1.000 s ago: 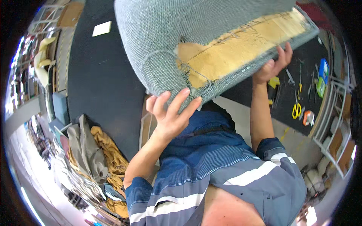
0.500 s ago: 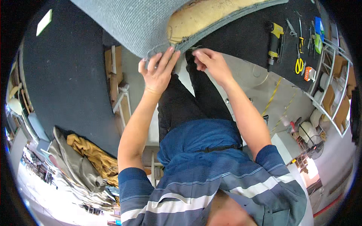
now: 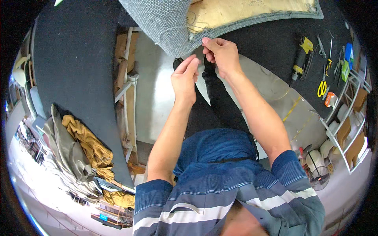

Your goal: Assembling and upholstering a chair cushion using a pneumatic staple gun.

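An upholstered piece (image 3: 159,25) in grey woven fabric rests at the top, its corner jutting toward me. Inside its fabric edge a pale, wood-like panel (image 3: 232,15) is exposed. Loose dark thread (image 3: 191,23) curls near that corner. My right hand (image 3: 224,57) is closed in a pinch at the fabric edge just right of the corner; whatever sits between its fingertips is too small to make out. Just below the corner and apart from the fabric, my left hand (image 3: 184,82) has its thumb and fingers pressed together. What they hold, if anything, cannot be seen.
On the dark worktop at right lie a yellow-and-black power tool (image 3: 303,55), yellow-handled scissors (image 3: 322,89) and a small orange-and-white box (image 3: 330,100). Brown cloth (image 3: 92,141) is heaped on the dark table (image 3: 75,67) at left. A metal rack (image 3: 348,131) stands far right.
My left hand has come off the corner, moving down and closing its fingers. The right hand has shifted up against the fabric edge. The whole view has swung, so the upholstered piece appears further right.
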Action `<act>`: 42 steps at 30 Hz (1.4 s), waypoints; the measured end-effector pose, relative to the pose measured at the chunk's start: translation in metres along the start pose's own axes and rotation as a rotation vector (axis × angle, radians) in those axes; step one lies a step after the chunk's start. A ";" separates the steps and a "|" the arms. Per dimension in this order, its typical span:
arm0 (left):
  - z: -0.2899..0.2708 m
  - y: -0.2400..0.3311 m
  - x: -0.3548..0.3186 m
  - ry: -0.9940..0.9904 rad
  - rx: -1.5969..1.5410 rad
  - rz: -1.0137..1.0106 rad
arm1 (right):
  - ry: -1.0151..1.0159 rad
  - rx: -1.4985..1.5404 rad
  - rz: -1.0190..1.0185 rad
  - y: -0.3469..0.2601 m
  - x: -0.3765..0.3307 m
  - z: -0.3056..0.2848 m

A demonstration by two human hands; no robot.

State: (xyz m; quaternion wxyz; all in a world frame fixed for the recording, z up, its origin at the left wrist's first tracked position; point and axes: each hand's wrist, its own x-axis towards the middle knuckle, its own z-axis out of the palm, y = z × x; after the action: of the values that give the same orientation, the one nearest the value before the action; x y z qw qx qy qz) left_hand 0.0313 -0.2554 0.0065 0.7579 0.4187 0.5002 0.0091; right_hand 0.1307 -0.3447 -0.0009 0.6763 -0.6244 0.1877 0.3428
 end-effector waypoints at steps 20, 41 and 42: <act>0.025 -0.018 0.024 0.084 -0.355 0.060 | 0.867 -1.437 -0.566 -0.033 0.006 -0.303; 0.015 -0.017 0.029 -0.007 -0.327 0.014 | 0.146 -0.600 -0.332 -0.032 -0.092 -0.101; 0.015 -0.016 0.029 -0.009 -0.330 0.015 | 0.072 -0.586 -0.399 -0.014 -0.089 -0.091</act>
State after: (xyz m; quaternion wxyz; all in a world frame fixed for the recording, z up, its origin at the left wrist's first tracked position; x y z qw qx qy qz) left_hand 0.0506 -0.2628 -0.0235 0.8185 0.2925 0.4853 0.0950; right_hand 0.0948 -0.4540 0.0564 0.5150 -0.8279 -0.0205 0.2211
